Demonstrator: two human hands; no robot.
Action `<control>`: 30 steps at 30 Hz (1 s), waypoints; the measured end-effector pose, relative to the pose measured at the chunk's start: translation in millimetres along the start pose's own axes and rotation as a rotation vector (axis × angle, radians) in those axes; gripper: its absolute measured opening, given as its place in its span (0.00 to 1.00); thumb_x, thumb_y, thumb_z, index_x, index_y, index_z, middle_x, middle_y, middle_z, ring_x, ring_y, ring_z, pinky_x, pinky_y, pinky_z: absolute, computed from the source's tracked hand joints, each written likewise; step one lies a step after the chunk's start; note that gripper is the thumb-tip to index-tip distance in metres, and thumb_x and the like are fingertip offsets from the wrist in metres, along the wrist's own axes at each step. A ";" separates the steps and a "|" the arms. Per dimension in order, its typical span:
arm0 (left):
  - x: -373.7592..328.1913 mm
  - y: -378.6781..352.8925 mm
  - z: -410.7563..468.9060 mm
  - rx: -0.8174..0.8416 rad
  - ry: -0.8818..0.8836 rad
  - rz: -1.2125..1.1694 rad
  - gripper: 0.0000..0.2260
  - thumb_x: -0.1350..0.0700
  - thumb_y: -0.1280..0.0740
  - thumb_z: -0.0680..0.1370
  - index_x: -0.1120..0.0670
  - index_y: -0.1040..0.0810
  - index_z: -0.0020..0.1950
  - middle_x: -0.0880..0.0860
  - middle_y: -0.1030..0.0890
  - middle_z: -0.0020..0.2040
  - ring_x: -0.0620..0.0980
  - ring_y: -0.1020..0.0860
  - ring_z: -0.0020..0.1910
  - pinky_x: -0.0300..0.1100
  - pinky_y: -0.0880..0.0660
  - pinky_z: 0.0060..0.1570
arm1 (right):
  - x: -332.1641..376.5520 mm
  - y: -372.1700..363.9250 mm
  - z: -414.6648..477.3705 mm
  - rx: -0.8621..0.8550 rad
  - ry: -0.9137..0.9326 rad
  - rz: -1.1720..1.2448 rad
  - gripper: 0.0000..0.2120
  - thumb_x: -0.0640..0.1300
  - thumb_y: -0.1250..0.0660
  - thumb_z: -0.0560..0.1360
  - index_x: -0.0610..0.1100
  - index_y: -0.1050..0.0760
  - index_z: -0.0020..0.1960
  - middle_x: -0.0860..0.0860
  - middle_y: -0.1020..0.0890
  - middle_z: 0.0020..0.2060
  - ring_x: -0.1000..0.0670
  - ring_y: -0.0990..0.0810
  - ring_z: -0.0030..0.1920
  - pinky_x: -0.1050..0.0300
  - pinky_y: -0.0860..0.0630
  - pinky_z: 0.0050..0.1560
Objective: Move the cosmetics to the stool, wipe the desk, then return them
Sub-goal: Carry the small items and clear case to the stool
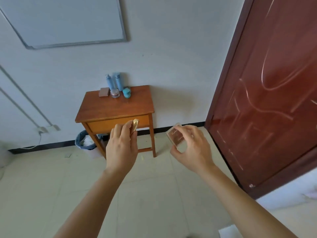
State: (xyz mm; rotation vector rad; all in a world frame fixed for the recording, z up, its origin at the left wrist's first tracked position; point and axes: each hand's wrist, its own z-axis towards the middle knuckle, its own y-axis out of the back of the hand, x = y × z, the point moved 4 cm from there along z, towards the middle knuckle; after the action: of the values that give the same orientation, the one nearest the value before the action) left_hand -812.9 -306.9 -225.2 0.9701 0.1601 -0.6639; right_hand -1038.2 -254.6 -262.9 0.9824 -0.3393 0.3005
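A small wooden desk [118,107] stands against the far wall. On its back edge stand blue bottles [114,81], a brown box [104,92], a clear round jar [114,93] and a teal jar [127,92]. My left hand [121,148] is raised in front of the desk, shut on a gold compact [134,125]. My right hand [192,148] is to its right over the floor, shut on a flat brown palette [176,135] with a clear cover. Both hands are short of the desk. No stool is in view.
A bin with a blue liner [84,140] sits on the floor at the desk's left leg. A red-brown door [267,93] stands at the right. A whiteboard [68,21] hangs on the wall. Pale floor tiles [154,194] stretch between me and the desk.
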 end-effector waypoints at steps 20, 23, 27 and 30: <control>221.5 -125.4 318.9 0.007 0.236 0.179 0.13 0.57 0.37 0.81 0.59 0.25 0.65 0.56 0.22 0.55 0.55 0.24 0.52 0.47 0.25 0.42 | -0.7 -286.6 380.8 0.170 0.190 0.131 0.31 0.59 0.34 0.68 0.54 0.33 0.70 0.56 0.28 0.58 0.54 0.28 0.54 0.60 0.24 0.47; 263.2 -139.1 345.1 0.019 0.295 0.169 0.14 0.57 0.38 0.81 0.58 0.26 0.66 0.55 0.23 0.56 0.54 0.25 0.54 0.44 0.28 0.46 | 9.5 -327.4 416.5 0.201 0.228 0.145 0.31 0.59 0.33 0.69 0.54 0.33 0.70 0.55 0.27 0.59 0.54 0.27 0.54 0.58 0.21 0.47; 330.6 -172.5 378.5 0.068 0.394 0.116 0.15 0.57 0.40 0.82 0.57 0.28 0.68 0.54 0.24 0.59 0.52 0.26 0.56 0.42 0.30 0.50 | 17.3 -386.6 450.5 0.253 0.227 0.111 0.31 0.62 0.35 0.69 0.55 0.33 0.69 0.55 0.27 0.60 0.55 0.27 0.54 0.62 0.23 0.47; 388.9 -205.0 404.3 0.153 0.457 0.079 0.16 0.58 0.39 0.81 0.55 0.30 0.69 0.52 0.26 0.61 0.50 0.26 0.56 0.40 0.30 0.50 | 21.5 -430.6 474.8 0.278 0.187 0.080 0.31 0.62 0.35 0.68 0.55 0.33 0.69 0.55 0.27 0.59 0.55 0.26 0.54 0.62 0.22 0.46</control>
State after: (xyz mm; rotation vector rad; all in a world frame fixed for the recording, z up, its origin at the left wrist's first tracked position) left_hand -690.1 -886.7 -300.0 1.2605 0.4764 -0.3770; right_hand -916.1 -879.9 -336.9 1.2053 -0.1689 0.5188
